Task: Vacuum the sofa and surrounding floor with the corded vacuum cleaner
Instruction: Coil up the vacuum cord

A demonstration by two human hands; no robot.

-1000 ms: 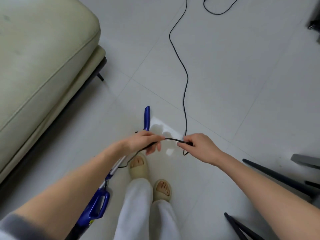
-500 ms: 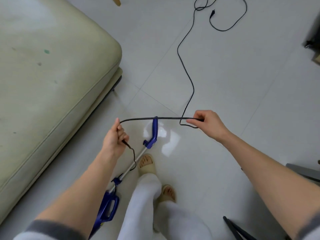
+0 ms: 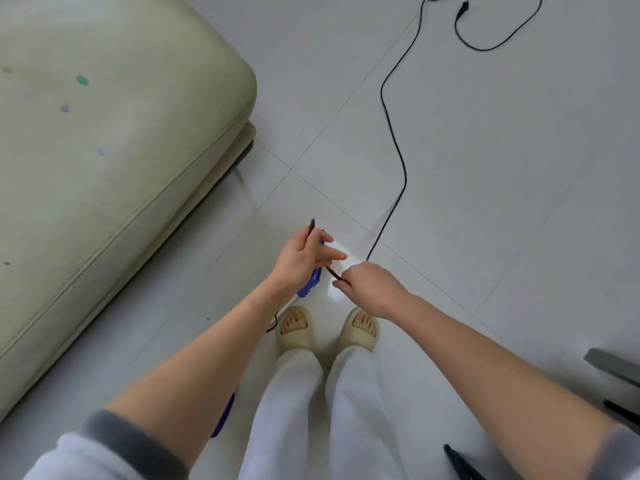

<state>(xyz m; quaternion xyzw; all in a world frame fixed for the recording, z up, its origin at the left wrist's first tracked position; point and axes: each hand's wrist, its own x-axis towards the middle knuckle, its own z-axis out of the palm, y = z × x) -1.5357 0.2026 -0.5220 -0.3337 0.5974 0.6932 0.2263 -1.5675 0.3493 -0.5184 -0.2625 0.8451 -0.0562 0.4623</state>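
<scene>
Head view, both hands gripping black cord, sofa edge left, open floor right

Beige slippers; perhaps dark chair legs.

On my left the sofa fills that whole side, and its corner comes near my left hand. Between the sofa edge and my feet there is a strip of open floor. Ahead and to the right the floor is wide, and only the cord crosses it, from my right hand up to the plug at the top. At the right edge and the bottom right corner, dark legs of some furniture stand close to my right arm.
</scene>
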